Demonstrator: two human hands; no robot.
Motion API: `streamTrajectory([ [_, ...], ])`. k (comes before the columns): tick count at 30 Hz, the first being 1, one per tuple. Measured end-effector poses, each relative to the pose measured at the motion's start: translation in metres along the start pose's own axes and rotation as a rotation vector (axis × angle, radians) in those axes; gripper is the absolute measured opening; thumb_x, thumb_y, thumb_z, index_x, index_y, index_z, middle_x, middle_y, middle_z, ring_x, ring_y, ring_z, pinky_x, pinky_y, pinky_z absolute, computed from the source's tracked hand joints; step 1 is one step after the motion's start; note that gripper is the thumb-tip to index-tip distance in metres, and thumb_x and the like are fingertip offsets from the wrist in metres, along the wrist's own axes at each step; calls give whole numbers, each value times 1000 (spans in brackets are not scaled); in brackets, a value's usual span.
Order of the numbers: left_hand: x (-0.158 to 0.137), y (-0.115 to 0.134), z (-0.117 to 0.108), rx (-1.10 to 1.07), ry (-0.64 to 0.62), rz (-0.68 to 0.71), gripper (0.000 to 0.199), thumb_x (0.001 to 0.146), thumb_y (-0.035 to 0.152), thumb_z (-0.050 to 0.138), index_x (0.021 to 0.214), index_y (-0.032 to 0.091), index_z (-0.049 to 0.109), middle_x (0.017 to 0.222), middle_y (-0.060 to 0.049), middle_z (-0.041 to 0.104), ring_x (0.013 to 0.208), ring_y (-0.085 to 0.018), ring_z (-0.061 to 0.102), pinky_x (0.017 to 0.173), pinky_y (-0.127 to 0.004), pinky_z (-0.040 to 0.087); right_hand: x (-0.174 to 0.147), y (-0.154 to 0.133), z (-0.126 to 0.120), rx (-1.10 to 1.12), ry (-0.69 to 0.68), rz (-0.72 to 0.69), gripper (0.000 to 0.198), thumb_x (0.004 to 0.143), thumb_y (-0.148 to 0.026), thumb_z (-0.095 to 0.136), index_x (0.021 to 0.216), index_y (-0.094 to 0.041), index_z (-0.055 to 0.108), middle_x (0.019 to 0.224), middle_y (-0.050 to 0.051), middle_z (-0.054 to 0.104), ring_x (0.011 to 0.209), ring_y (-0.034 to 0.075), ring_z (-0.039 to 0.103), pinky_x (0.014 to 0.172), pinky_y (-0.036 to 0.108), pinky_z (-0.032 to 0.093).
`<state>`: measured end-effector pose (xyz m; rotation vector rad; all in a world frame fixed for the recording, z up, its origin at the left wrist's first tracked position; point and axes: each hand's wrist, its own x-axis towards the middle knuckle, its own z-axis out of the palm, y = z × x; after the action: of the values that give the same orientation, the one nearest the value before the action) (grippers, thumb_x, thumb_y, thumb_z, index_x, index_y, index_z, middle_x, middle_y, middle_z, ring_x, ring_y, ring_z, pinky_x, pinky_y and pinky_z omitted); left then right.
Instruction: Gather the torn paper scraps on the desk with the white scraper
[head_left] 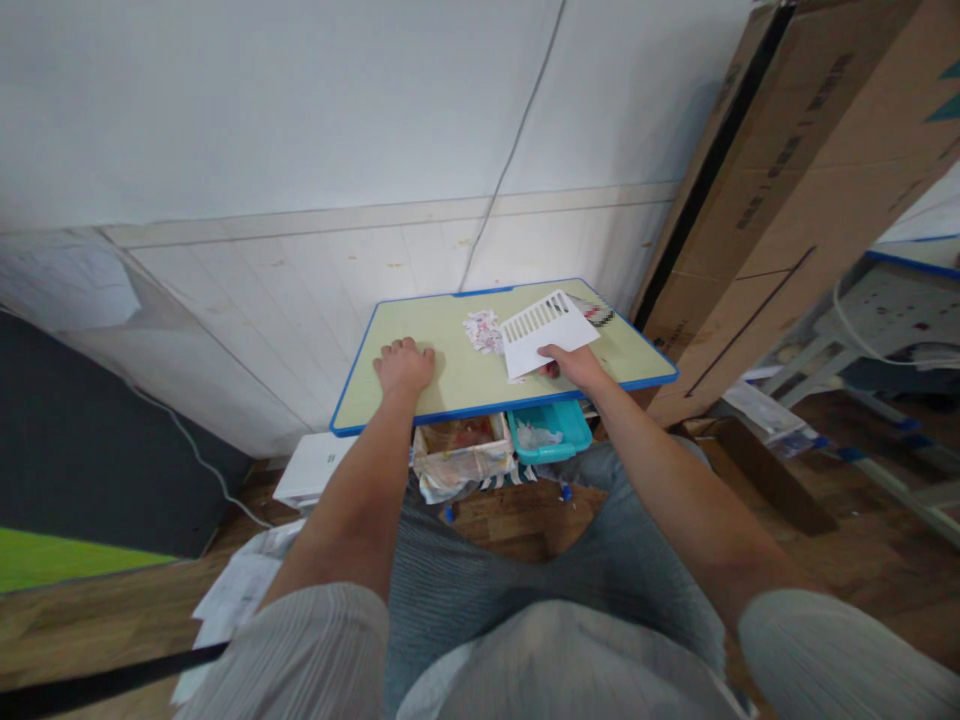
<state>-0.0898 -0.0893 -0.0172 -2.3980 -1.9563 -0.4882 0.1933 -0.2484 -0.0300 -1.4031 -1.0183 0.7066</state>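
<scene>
My right hand [571,366] is closed on a white card [550,338] with a row of slots cut along its far side. The thumb lies on top and the fingers go underneath. Next to the card, a pile of small paper pieces with pink and dark print [483,331] lies on the small pale-yellow table with a blue rim [450,388]. A black, white and red checkered piece [600,312] shows partly from behind the card. My left hand [405,366] rests palm down on the table's left part, fingers apart, holding nothing.
Under the table's front edge are a lined box [465,460] and a turquoise basket [553,428] with crumpled plastic inside. Tall cardboard boxes [780,200] stand close on the right. A white box [315,468] and papers [238,590] are at the left. A wall [300,110] rises behind.
</scene>
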Motion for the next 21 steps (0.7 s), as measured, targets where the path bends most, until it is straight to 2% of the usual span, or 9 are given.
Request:
streamTrajectory([
  [5, 0, 0, 0, 4, 3, -2, 57, 109, 46, 46, 149, 14, 70, 158, -29, 68, 149, -45, 58, 120, -61, 47, 2, 2, 1, -5, 24, -9, 16, 81, -26, 77, 72, -24, 64, 54, 1, 67, 46, 17, 55, 49, 28, 48],
  [12, -2, 1, -3, 2, -10, 3, 58, 109, 45, 45, 150, 12, 69, 159, -29, 67, 151, -45, 57, 121, -60, 47, 6, 5, 1, 102, 265, 13, 10, 75, -28, 70, 73, -26, 60, 52, -1, 63, 43, 16, 52, 45, 27, 43],
  [21, -1, 1, -3, -2, -9, 2, 57, 110, 45, 46, 150, 13, 70, 160, -29, 67, 151, -45, 57, 122, -60, 47, 6, 4, -4, 147, 376, 35, 14, 61, -24, 65, 71, -27, 56, 54, -5, 58, 45, 15, 45, 39, 28, 36],
])
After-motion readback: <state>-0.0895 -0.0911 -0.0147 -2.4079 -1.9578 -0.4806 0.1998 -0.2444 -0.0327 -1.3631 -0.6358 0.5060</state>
